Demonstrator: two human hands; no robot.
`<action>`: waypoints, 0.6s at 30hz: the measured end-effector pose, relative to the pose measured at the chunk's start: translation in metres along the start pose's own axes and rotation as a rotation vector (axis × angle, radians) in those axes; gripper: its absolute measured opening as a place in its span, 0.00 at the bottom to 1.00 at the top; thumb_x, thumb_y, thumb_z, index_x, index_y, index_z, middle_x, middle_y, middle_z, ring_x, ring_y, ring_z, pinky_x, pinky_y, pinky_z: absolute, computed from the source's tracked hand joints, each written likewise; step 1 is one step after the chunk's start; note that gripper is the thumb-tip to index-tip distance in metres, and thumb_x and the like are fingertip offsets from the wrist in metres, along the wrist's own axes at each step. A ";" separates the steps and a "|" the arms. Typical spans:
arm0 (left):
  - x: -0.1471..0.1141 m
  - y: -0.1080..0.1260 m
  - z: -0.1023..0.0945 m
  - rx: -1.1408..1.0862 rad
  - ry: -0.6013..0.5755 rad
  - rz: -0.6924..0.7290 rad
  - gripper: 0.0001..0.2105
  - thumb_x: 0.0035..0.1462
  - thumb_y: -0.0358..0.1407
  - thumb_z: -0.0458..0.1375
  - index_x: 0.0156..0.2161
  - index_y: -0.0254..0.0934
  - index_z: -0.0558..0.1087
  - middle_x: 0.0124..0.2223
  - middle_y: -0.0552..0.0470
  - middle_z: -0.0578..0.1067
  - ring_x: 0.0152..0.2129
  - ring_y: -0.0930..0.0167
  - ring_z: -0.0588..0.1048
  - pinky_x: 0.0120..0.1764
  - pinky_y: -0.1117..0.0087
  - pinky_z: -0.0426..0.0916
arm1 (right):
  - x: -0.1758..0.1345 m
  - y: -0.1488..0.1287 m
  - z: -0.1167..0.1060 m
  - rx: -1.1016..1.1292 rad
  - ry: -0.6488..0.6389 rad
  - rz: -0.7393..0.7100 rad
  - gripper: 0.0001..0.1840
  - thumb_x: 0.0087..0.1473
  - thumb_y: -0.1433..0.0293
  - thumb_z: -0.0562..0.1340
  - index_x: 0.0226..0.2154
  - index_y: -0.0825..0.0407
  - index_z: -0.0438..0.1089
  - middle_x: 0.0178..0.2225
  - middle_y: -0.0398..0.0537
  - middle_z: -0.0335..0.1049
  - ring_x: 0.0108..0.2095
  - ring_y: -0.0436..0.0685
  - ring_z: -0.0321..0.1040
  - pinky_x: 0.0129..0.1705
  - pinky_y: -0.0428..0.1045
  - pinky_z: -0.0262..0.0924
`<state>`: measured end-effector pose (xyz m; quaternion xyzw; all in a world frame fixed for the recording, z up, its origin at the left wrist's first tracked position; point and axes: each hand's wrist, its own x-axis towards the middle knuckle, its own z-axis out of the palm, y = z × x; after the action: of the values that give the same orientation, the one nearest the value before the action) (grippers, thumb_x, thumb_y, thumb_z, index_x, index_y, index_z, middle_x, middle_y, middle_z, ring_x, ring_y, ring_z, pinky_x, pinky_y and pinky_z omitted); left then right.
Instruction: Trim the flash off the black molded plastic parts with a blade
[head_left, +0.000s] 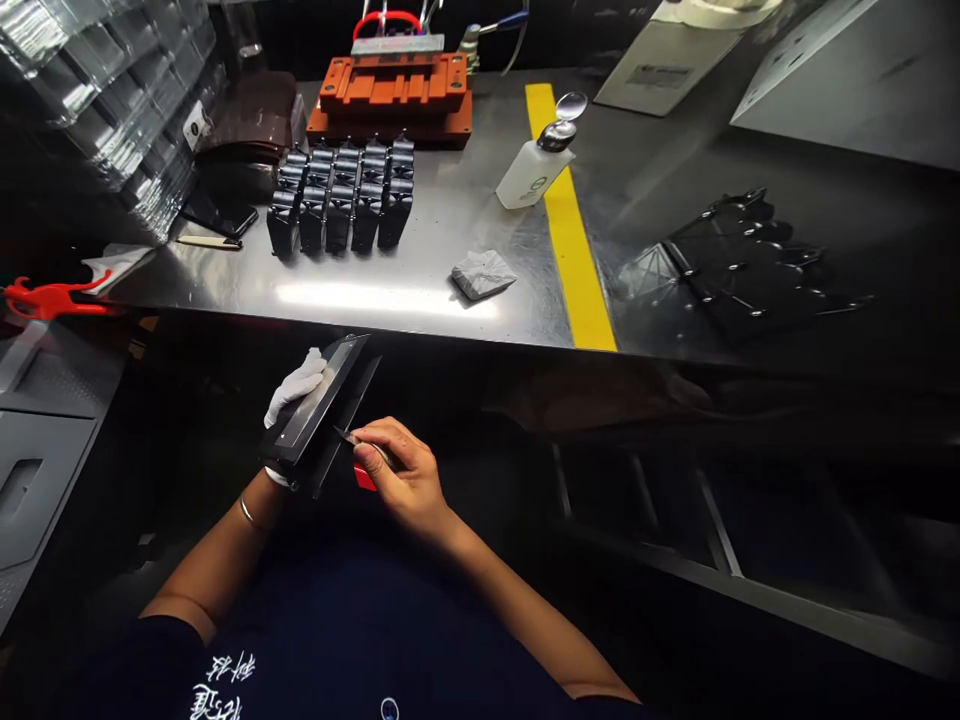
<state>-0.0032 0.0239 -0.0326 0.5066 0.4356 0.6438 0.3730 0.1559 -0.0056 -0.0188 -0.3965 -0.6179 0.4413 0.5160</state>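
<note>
In the head view, I saw the black part [306, 425] held up in front of the tabletop's [442, 230] near edge, gripped by the white-gloved left hand [296, 388]. The right hand [409, 480] pinched a slim tool [346, 436], its tip by the part's right side; contact I couldn't tell. I judged the part light and stiff, its smooth faces slippery and easily scratched, best taken by the long edges.
</note>
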 end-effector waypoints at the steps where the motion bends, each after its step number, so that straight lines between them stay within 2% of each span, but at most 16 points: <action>1: 0.001 0.000 -0.001 0.020 0.016 0.006 0.19 0.51 0.52 0.61 0.42 0.42 0.75 0.53 0.47 0.74 0.58 0.59 0.66 0.60 0.53 0.58 | 0.002 0.001 0.002 -0.005 0.024 -0.004 0.06 0.57 0.67 0.60 0.35 0.47 0.73 0.30 0.45 0.71 0.30 0.52 0.69 0.32 0.49 0.65; 6: 0.003 0.000 0.000 0.076 0.072 0.020 0.19 0.51 0.52 0.61 0.42 0.42 0.73 0.52 0.49 0.74 0.58 0.59 0.66 0.60 0.53 0.58 | 0.011 0.003 0.003 -0.011 0.083 0.008 0.05 0.54 0.67 0.63 0.33 0.48 0.75 0.28 0.45 0.71 0.28 0.52 0.67 0.30 0.48 0.64; 12: 0.003 0.011 0.005 0.041 0.058 0.152 0.11 0.52 0.42 0.64 0.39 0.41 0.75 0.48 0.51 0.77 0.56 0.59 0.68 0.60 0.52 0.59 | 0.015 0.009 -0.001 0.057 0.182 0.108 0.05 0.54 0.69 0.63 0.32 0.48 0.76 0.31 0.46 0.72 0.31 0.51 0.69 0.33 0.48 0.63; 16: 0.003 0.009 0.005 0.001 0.060 0.256 0.09 0.54 0.39 0.64 0.40 0.41 0.75 0.48 0.51 0.77 0.55 0.59 0.70 0.59 0.50 0.61 | 0.019 0.016 -0.002 0.054 0.181 0.103 0.05 0.53 0.67 0.64 0.32 0.48 0.77 0.31 0.45 0.72 0.31 0.51 0.69 0.33 0.48 0.63; 18: 0.002 0.008 0.004 -0.017 0.043 0.248 0.11 0.53 0.40 0.64 0.42 0.42 0.75 0.50 0.51 0.76 0.55 0.59 0.70 0.59 0.50 0.61 | 0.024 0.023 -0.003 0.060 0.221 0.124 0.06 0.53 0.65 0.64 0.32 0.49 0.77 0.30 0.45 0.72 0.31 0.51 0.68 0.33 0.48 0.63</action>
<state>-0.0002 0.0235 -0.0240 0.5394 0.3720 0.6995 0.2852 0.1564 0.0244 -0.0335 -0.4644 -0.5180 0.4443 0.5645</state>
